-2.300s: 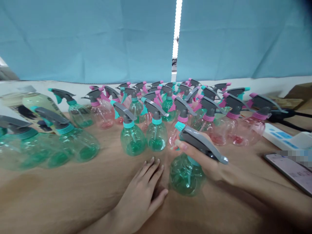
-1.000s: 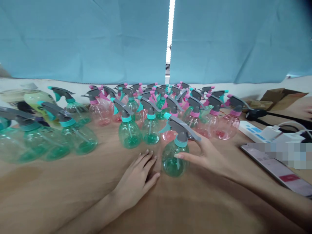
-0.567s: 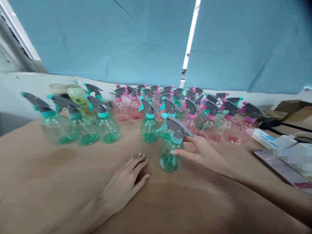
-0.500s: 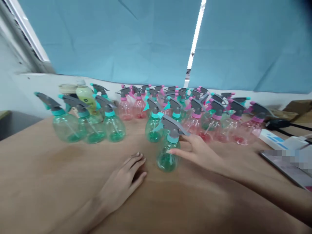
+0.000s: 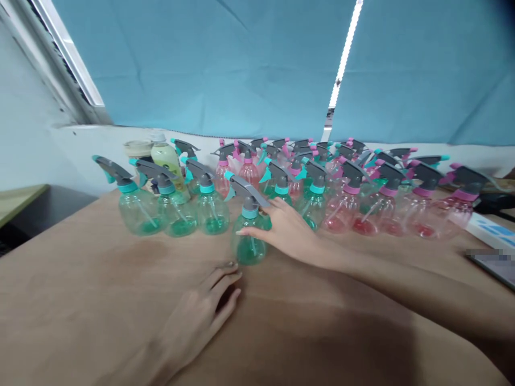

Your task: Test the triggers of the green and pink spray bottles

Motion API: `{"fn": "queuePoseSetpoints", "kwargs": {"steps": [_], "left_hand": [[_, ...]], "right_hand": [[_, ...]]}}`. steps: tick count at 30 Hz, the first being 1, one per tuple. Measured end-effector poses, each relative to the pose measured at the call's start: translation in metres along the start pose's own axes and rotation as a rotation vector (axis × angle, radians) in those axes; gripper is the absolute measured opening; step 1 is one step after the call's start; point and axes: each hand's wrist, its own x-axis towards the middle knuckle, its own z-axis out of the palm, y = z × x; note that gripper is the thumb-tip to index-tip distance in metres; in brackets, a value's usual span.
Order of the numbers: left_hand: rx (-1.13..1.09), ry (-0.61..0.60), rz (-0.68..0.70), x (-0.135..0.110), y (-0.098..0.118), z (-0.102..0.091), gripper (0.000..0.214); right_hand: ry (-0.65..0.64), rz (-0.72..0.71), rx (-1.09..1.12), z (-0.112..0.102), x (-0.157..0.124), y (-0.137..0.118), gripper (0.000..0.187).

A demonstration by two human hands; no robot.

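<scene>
My right hand (image 5: 287,228) is closed round a green spray bottle (image 5: 248,244) with a grey and teal trigger head, upright at the table's middle. Its thumb lies across the front of the bottle; the other fingers are partly hidden behind it. On the tabletop just in front of that bottle rests my left hand (image 5: 205,303), empty, with its fingers apart. Left of the held bottle stand several green spray bottles, the nearest one (image 5: 213,214) a short gap away. Behind my right hand is another green spray bottle (image 5: 309,206), partly covered.
Pink spray bottles (image 5: 341,212) and more green ones crowd the back and right of the wooden table (image 5: 80,289). A yellow-green bottle (image 5: 166,161) and a lidded jar (image 5: 138,149) stand at back left. A white power strip (image 5: 488,230) and a flat device (image 5: 491,265) lie far right.
My right hand has moved the green spray bottle left and slightly back, closer to the left group of bottles. The view has turned a little to the left. My left hand still rests on the table.
</scene>
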Motion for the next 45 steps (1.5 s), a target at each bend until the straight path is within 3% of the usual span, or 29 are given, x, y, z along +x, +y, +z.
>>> {"fn": "queuePoseSetpoints", "kwargs": {"steps": [4, 10, 22, 34, 45], "left_hand": [[0.011, 0.017, 0.042, 0.000, -0.004, -0.001, 0.025], [0.001, 0.027, 0.045, 0.006, -0.012, -0.001, 0.024], [-0.097, 0.044, 0.130, 0.021, -0.028, 0.012, 0.022], [-0.145, 0.035, 0.057, 0.025, -0.029, 0.012, 0.021], [-0.190, 0.006, -0.014, 0.024, -0.027, 0.009, 0.021]], "right_hand": [[-0.002, -0.021, -0.025, 0.004, 0.012, -0.002, 0.054], [-0.043, 0.063, -0.165, 0.011, 0.027, -0.007, 0.065], [-0.085, 0.146, -0.299, 0.013, 0.044, -0.012, 0.057], [-0.078, 0.148, -0.282, 0.009, 0.040, -0.003, 0.058], [-0.119, 0.190, -0.274, 0.014, 0.049, 0.001, 0.045]]}}
